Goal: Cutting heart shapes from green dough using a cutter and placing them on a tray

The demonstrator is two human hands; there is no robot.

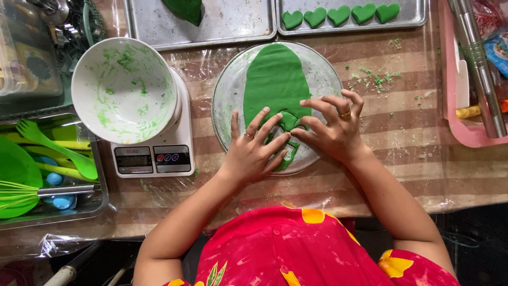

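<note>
- A sheet of green dough lies rolled flat on a round glass plate at the middle of the table; its near end is already cut into, and a heart outline shows there.
- The left hand rests on that near end with fingers spread and uncurled, tips pressing the dough rather than gripping anything.
- The right hand arches over the same spot, fingers bent, tips touching the cut edge; whether it pinches a piece cannot be told.
- Judged from this, the heart wants lifting with light, even fingertip pressure, the left hand steadying the surrounding dough so the shape does not stretch.
- Beyond the plate, a metal tray carries five green hearts in a row; a second tray holds one dough lump.
- Left of the plate, a smeared white bowl sits on a kitchen scale.
- Crumbs dot the plastic-covered striped tablecloth.
</note>
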